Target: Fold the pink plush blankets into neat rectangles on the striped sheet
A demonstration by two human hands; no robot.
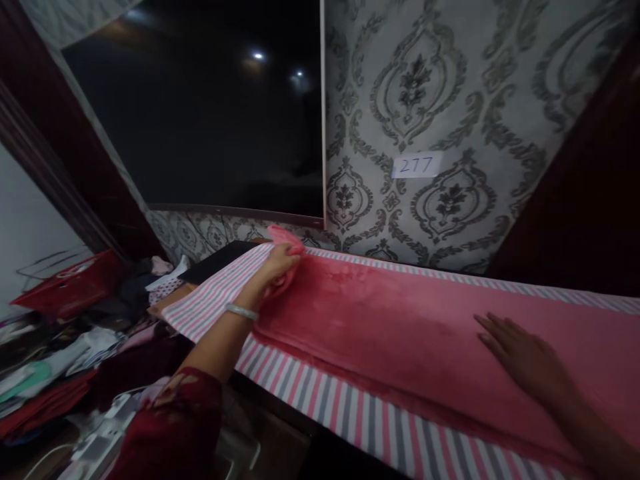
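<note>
A long folded pink plush blanket [380,327] lies on a striped pink, grey and white cloth [320,393], which sticks out along its sides and at the left end. My left hand [281,261] is closed on the blanket's far left end, lifting a bunched part of it above the cloth. A pale bangle [242,311] sits on that wrist. Flat on the blanket further right rests my right hand [525,357], its fingers stretched out and holding nothing.
A large dark television [215,113] hangs on the patterned wall above the surface. A paper marked 277 [417,165] is stuck to the wallpaper. At the left are piled clothes [90,350], a red bag [75,283] and a white device [103,437] with a cable.
</note>
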